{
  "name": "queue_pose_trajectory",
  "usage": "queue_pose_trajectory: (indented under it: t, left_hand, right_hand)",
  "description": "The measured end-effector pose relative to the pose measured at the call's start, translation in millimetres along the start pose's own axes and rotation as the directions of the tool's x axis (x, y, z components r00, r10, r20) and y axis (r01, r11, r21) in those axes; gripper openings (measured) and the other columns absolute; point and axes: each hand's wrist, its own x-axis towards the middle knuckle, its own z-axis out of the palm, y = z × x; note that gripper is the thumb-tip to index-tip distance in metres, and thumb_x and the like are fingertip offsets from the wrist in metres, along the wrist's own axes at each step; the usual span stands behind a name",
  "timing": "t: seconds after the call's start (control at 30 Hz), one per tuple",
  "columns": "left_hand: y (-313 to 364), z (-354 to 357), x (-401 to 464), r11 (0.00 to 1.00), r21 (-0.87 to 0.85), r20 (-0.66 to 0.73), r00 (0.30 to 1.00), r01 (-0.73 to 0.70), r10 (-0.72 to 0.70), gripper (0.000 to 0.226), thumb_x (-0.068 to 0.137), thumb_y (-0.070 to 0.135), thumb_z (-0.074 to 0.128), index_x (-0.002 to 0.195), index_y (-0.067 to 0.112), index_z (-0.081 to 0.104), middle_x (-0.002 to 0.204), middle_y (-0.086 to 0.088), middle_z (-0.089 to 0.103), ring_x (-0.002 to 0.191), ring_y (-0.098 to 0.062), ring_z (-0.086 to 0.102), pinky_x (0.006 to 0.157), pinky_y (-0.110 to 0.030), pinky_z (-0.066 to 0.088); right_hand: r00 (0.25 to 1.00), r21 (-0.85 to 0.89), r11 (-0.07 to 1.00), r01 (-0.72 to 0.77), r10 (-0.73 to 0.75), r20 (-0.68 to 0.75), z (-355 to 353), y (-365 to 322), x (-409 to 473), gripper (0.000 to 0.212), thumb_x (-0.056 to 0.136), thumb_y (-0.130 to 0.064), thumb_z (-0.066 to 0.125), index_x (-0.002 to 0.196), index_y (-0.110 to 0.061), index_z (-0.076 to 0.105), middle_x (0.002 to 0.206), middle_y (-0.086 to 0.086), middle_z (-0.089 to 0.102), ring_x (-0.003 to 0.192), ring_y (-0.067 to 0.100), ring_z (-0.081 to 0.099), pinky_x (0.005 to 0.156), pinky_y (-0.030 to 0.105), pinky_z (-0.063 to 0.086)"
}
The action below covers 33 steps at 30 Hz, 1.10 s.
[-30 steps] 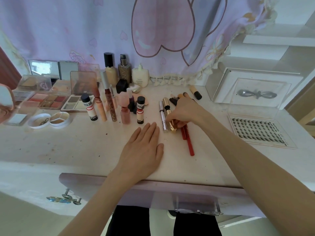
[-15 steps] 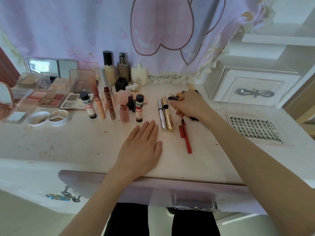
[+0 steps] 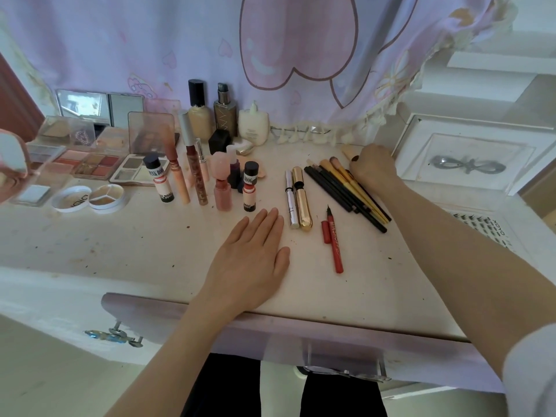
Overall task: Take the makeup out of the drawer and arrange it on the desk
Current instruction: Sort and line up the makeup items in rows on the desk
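Observation:
My left hand (image 3: 252, 254) lies flat and open on the white desk (image 3: 120, 242), just left of a silver mascara (image 3: 291, 203) and a gold tube (image 3: 302, 203) lying side by side. A red liner pen (image 3: 334, 245) and its cap lie in front of them. Black pencils and yellow brushes (image 3: 343, 192) lie in a slanted row. At their far end my right hand (image 3: 374, 168) curls round a beige stick with a dark tip (image 3: 347, 151). Small upright bottles (image 3: 222, 188) stand in the middle, with palettes (image 3: 90, 165) at the left.
Taller foundation bottles (image 3: 197, 112) stand at the back under a pink curtain. A white box with a bow handle (image 3: 467, 164) and a lash tray (image 3: 487, 227) fill the right side. The lavender drawer front (image 3: 331, 335) juts out below the desk edge.
My right hand left the gold tube and moved back and right to the beige stick, uncovering the pencils and brushes. My left hand stayed flat on the desk.

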Motion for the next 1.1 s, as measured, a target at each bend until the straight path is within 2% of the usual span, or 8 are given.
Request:
queue_pose_trajectory:
  t: [0.23, 0.3, 0.4, 0.5, 0.63, 0.77, 0.9, 1.1]
  left_hand:
    - [0, -1, -1, 0.999, -0.033, -0.018, 1.000, -0.004, 0.003, 0.059, 0.096, 0.041, 0.011, 0.148, 0.018, -0.003, 0.157, 0.003, -0.005, 0.143, -0.007, -0.008, 0.114, -0.026, -0.010]
    - [-1, -1, -1, 0.998, -0.070, -0.036, 0.999, -0.007, 0.005, 0.058, 0.097, 0.041, 0.015, 0.148, 0.018, 0.001, 0.157, 0.003, -0.001, 0.143, -0.007, -0.005, 0.114, -0.024, -0.009]
    - [-2, -1, -2, 0.989, -0.147, -0.100, 0.995, -0.022, 0.007, 0.055, 0.098, 0.038, 0.025, 0.148, 0.019, 0.014, 0.156, 0.004, 0.011, 0.143, -0.007, 0.004, 0.111, -0.019, -0.007]
    - [-2, 0, -3, 0.960, -0.279, -0.198, 0.979, -0.019, -0.038, 0.050, 0.096, 0.036, 0.036, 0.143, 0.021, 0.031, 0.149, 0.003, 0.034, 0.138, -0.009, 0.025, 0.108, -0.015, 0.006]
    - [3, -9, -7, 0.809, -0.587, -0.255, 0.955, -0.028, -0.152, 0.078, 0.076, 0.067, 0.041, 0.142, 0.037, 0.014, 0.128, 0.018, 0.048, 0.110, 0.000, 0.050, 0.087, -0.022, 0.039]
    - [9, -16, -15, 0.728, -0.663, -0.404, 0.902, -0.175, -0.152, 0.052, 0.076, 0.063, 0.049, 0.121, 0.053, 0.024, 0.098, 0.020, 0.049, 0.078, -0.001, 0.052, 0.067, -0.014, 0.045]
    - [17, -17, -24, 0.768, -0.601, -0.522, 0.836, -0.221, -0.168, 0.021, 0.088, 0.046, 0.043, 0.099, 0.029, 0.039, 0.076, 0.020, 0.044, 0.066, 0.006, 0.047, 0.058, -0.007, 0.038]
    - [14, -26, -27, 0.776, -0.624, -0.524, 0.787, -0.093, -0.327, 0.025, 0.090, 0.033, 0.030, 0.065, 0.030, 0.027, 0.049, 0.013, 0.025, 0.047, -0.003, 0.037, 0.043, -0.009, 0.029]
  right_hand:
    - [0.998, 0.123, 0.992, -0.026, 0.033, -0.052, -5, 2, -9, 0.028, 0.087, -0.004, 0.045, 0.060, -0.012, 0.041, 0.079, 0.008, 0.042, 0.061, 0.020, 0.040, 0.047, 0.024, 0.025]
    - [0.993, 0.170, 0.985, 0.010, 0.011, -0.118, -11, 2, -21, 0.016, 0.090, -0.010, 0.046, 0.081, -0.003, 0.058, 0.094, 0.013, 0.048, 0.076, 0.023, 0.048, 0.057, 0.024, 0.034]
    - [0.989, 0.347, 0.934, 0.083, -0.034, -0.146, -21, 0, -51, 0.018, 0.090, -0.021, 0.053, 0.099, -0.008, 0.062, 0.083, -0.003, 0.054, 0.071, 0.009, 0.048, 0.057, 0.018, 0.032]
    - [0.998, 0.641, 0.765, 0.065, -0.041, -0.052, -31, -7, -87, 0.007, 0.087, -0.023, 0.060, 0.089, -0.017, 0.064, 0.068, -0.009, 0.056, 0.060, 0.004, 0.050, 0.056, 0.016, 0.039]
    - [0.971, 0.840, 0.543, -0.027, -0.184, 0.150, -42, -25, -126, 0.012, 0.087, -0.021, 0.063, 0.077, -0.017, 0.067, 0.054, -0.007, 0.057, 0.048, 0.006, 0.046, 0.045, 0.013, 0.037]
    - [0.902, 0.816, 0.577, -0.020, -0.342, 0.265, -39, -41, -153, 0.024, 0.088, -0.031, 0.059, 0.072, -0.015, 0.067, 0.052, -0.006, 0.053, 0.046, 0.008, 0.042, 0.044, 0.016, 0.034]
    - [0.845, 0.814, 0.547, -0.196, -0.327, 0.423, -33, -54, -166, 0.038, 0.091, -0.038, 0.052, 0.064, -0.012, 0.057, 0.045, -0.006, 0.042, 0.038, 0.008, 0.031, 0.037, 0.016, 0.026]
    - [0.784, 0.779, 0.554, -0.295, -0.326, 0.529, -22, -69, -177, 0.046, 0.093, -0.044, 0.045, 0.058, -0.015, 0.043, 0.041, -0.011, 0.033, 0.035, 0.006, 0.023, 0.036, 0.015, 0.023]
